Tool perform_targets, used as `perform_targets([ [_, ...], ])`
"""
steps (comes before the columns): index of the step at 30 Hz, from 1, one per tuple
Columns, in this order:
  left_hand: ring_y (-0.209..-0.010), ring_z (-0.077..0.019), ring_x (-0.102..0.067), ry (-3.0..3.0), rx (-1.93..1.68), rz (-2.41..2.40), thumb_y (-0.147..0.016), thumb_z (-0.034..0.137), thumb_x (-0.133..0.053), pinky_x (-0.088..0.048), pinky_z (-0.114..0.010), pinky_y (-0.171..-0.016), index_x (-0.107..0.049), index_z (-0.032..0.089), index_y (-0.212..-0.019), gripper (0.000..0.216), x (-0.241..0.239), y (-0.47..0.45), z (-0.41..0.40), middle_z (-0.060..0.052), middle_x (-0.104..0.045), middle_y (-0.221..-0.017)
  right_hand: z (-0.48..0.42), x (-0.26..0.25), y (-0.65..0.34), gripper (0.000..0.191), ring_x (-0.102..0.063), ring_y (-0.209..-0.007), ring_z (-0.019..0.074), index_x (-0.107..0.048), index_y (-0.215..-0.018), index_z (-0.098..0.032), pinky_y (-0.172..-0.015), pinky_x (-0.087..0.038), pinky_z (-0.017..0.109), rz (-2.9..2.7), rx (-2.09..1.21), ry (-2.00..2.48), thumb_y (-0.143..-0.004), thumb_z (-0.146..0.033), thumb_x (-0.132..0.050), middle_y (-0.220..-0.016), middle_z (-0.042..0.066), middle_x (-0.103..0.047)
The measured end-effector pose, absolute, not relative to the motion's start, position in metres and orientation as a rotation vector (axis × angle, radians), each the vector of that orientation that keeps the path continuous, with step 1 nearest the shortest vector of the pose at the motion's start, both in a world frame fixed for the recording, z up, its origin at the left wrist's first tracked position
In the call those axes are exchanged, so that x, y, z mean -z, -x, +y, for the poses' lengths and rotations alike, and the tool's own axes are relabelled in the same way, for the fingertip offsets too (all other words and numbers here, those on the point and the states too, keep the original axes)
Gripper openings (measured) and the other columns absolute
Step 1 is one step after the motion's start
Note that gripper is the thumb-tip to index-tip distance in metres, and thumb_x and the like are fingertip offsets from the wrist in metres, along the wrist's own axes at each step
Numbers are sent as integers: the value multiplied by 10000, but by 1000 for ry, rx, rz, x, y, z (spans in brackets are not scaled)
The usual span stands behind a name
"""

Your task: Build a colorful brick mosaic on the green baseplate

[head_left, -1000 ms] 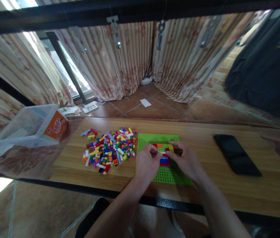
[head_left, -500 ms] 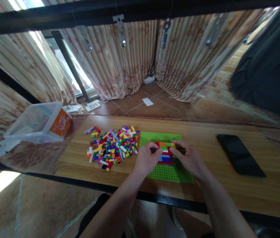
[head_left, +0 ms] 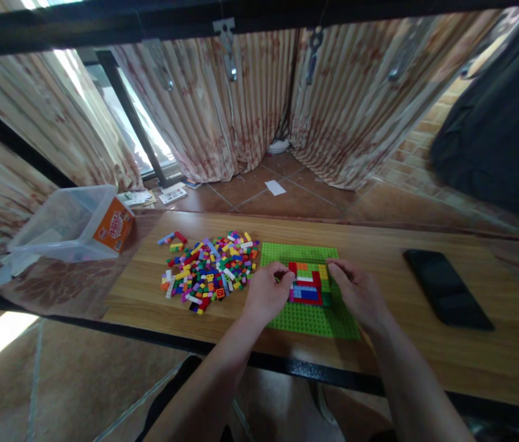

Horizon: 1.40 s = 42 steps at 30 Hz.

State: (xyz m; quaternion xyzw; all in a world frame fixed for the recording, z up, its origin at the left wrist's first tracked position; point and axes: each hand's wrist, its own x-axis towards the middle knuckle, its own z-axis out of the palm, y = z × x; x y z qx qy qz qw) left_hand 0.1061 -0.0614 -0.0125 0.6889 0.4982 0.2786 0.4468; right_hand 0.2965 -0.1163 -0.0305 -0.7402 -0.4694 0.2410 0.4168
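Brick-fitting seems the step: the left hand (head_left: 269,294) pinches, contents unclear, at the multicoloured plastic-brick patch (head_left: 306,294) on the green studded baseplate (head_left: 315,323); the right hand (head_left: 359,296) is beside it, fingertip closure unclear. Pressing likely calls for careful alignment.

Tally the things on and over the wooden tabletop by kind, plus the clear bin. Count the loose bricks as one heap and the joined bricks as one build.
Hands: 2 (left hand, right hand)
Green baseplate: 1
Brick build: 1
Loose brick heap: 1
Black phone: 1
Clear bin: 1
Total: 7
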Motion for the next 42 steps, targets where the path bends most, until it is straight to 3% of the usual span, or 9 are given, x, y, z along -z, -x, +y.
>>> perform_targets([
  [14,-704,-157,-640,-1828,-661,1232,-847,250,-600,-464,-262,-648,-695,186,-766,140,25,-113,-71,-28,-725,-770,-118,30,-293,428,-702,-957,273,-739,-1072,-174,-875,-525,421,-1256,-535,1940,-852,-479,-533,-1054,119,-764],
  [20,-691,-158,-634,-1855,-659,1231,-859,188,-546,-458,-262,-637,-702,183,-756,187,20,-110,-69,-27,-718,-744,-118,34,-296,444,-700,-984,277,-728,-1101,-170,-872,-526,427,-1269,-556,1961,-854,-479,-527,-1081,127,-756],
  [31,-802,-181,-656,-1986,-751,1545,-839,112,-544,-505,-294,-768,-691,191,-839,168,9,-73,-37,-43,-712,-866,-118,40,-299,415,-708,-913,281,-746,-1063,-212,-808,-533,419,-1299,-504,1999,-842,-501,-548,-1015,107,-767],
  [36,-949,-236,-656,-2094,-722,1763,-781,21,-517,-519,-349,-865,-711,196,-986,332,7,-47,-22,-95,-686,-1056,-117,38,-298,431,-708,-888,286,-751,-1035,-205,-798,-529,425,-1297,-512,2012,-820,-518,-546,-988,112,-768],
  [42,-1020,-270,-632,-2207,-590,1824,-810,65,-561,-506,-389,-932,-743,203,-983,286,8,-37,-18,-109,-672,-1062,-117,39,-297,434,-700,-910,279,-742,-1054,-196,-825,-519,422,-1295,-512,2012,-829,-511,-544,-998,111,-764],
])
